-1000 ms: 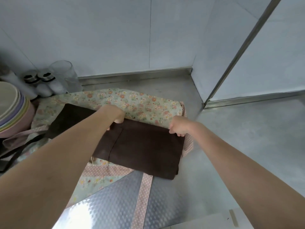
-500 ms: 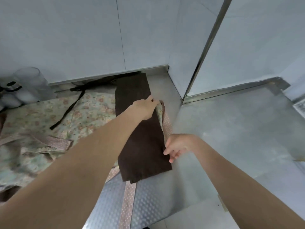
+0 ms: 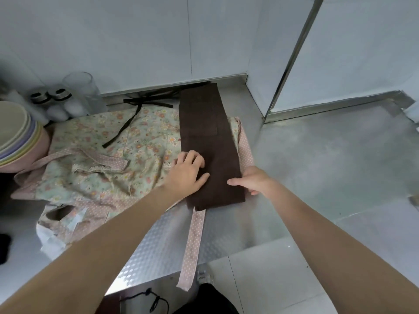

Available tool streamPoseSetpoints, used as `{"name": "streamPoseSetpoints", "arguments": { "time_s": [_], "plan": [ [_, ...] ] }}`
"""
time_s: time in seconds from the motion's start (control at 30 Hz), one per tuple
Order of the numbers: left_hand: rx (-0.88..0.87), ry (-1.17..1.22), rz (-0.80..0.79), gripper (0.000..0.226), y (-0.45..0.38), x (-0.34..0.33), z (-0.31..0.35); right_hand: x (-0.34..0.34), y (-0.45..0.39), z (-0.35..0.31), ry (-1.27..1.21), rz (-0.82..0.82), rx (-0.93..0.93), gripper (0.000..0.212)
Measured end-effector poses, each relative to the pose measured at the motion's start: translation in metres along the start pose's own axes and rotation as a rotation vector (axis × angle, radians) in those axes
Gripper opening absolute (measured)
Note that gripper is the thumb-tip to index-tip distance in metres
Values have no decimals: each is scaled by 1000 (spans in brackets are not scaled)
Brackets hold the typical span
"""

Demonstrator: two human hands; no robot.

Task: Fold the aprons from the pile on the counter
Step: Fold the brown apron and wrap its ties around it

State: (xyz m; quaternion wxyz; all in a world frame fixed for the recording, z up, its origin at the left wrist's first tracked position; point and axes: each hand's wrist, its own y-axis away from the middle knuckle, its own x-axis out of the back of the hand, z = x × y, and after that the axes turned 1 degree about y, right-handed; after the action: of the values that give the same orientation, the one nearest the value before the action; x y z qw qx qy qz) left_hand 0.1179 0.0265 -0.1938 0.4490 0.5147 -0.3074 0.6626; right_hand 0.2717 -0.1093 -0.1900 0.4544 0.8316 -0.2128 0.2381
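A brown apron (image 3: pixel 204 132) lies folded into a long narrow strip, running from the back wall toward me across a floral apron (image 3: pixel 113 159) that is spread crumpled on the metal counter (image 3: pixel 328 166). My left hand (image 3: pixel 187 173) rests flat on the strip's left edge with fingers spread. At the right edge near the strip's near end is my right hand (image 3: pixel 251 181): the thumb lies on top and the fingers curl under the fabric. The brown ties (image 3: pixel 136 109) trail over the floral apron at the back.
Stacked pastel bowls (image 3: pixel 15 137) stand at the far left, with a glass (image 3: pixel 79 91) and two capped bottles (image 3: pixel 49 103) behind them. A pink dotted strap (image 3: pixel 192 245) hangs over the counter's front edge. Walls and a metal post (image 3: pixel 292 55) close the back.
The brown apron went from a wide folded rectangle to a long narrow strip lying front to back. My left hand came back from the strip's far part to its near left edge.
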Motion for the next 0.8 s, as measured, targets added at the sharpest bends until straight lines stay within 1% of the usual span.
{"name": "streamPoseSetpoints", "arguments": {
  "time_s": [0.03, 0.07, 0.17, 0.23, 0.3, 0.37, 0.43, 0.5, 0.6, 0.7, 0.8],
  "plan": [
    [4, 55, 34, 59, 12, -4, 2, -2, 5, 3, -40, 2, -22, 41],
    [4, 89, 34, 61, 27, -9, 4, -6, 11, 6, -109, -12, -52, 42],
    [7, 56, -86, 60, 59, -22, 10, -19, 25, 11, -475, -87, -117, 24],
    [41, 3, -40, 63, 68, -29, 17, -19, 36, 6, -673, -134, -86, 20],
    [109, -10, 30, 56, 68, -30, 26, -15, 45, -7, -870, -202, -32, 16],
    [182, 87, 85, 42, 63, -27, 29, -9, 51, -20, -1028, -275, 17, 12],
    [204, 194, 116, 34, 57, -21, 25, -4, 56, -30, -1159, -333, 66, 11],
    [173, 249, 109, 35, 57, -16, 16, -3, 58, -36, -1240, -350, 95, 14],
    [106, 307, 68, 39, 61, -9, 9, -4, 62, -36, -1265, -351, 102, 21],
    [64, 311, 114, 31, 62, -4, 8, -4, 63, -31, -1241, -360, 111, 23],
    [114, 226, 94, 22, 60, -1, 9, -4, 65, -26, -1251, -354, 115, 20]
  ]
}}
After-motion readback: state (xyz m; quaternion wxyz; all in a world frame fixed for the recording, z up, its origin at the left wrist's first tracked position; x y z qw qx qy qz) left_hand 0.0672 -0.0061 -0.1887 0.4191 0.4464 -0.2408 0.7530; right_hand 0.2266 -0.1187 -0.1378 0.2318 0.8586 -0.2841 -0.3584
